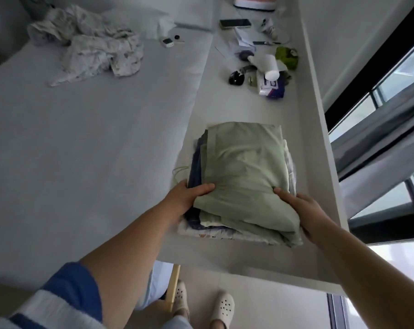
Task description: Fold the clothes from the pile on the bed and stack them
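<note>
A folded green garment [244, 167] tops the stack of folded clothes [196, 172] on the white ledge [225, 252] beside the bed [82, 143]. The left hand [189, 195] grips the stack's near left edge, thumb on top, while the right hand [303, 210] clasps its near right corner. A crumpled white pile [89, 41] lies far up the bed.

Daylight enters from window [389, 96] at right of frame, soft and cool. Glass at right edge and lower right blown out to glare. My forearms throw only faint shadows. Wide-angle lens bends straight lines near edges. Slight softness overall; far clutter at upper right blurry. Room moderately bright.
</note>
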A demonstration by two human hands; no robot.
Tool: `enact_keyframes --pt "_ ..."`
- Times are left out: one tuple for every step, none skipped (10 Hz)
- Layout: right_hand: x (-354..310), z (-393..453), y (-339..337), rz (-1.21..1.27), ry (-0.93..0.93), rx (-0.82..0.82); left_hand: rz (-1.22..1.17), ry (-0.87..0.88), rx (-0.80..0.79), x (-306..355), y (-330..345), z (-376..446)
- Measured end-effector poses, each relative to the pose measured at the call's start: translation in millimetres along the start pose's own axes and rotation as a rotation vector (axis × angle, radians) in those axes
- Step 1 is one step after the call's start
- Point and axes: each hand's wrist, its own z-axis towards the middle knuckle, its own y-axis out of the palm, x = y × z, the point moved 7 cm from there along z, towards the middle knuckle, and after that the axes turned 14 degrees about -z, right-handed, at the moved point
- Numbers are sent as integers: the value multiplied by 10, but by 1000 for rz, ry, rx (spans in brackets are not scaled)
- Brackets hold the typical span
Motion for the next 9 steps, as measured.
enact_keyframes --pt "-83 2 -107 -136 -46 63 319 -9 125 162 -131 -61" --pt "-381 -236 -192 -403 -227 317 674 434 304 653 -59 -430" --pt "-628 -473 235 -792 -568 307 952 754 -28 665 616 -595" --pt "-492 -420 367 -965 -560 287 1288 622 -183 327 759 -331" --pt "-367 -344 362 -985 -593 356 1361 621 -195 148 643 -114" --pt "-370 -335 369 -966 -617 384 1366 629 -180 157 642 -120" --pt "-388 -377 299 -842 -627 322 1340 607 -125 194 629 -213" --pt "-361 -523 58 -584 -529 332 1123 536 -31 305 451 -401" --pt "-483 -761 -224 -312 -555 401 963 525 45 352 210 -615"
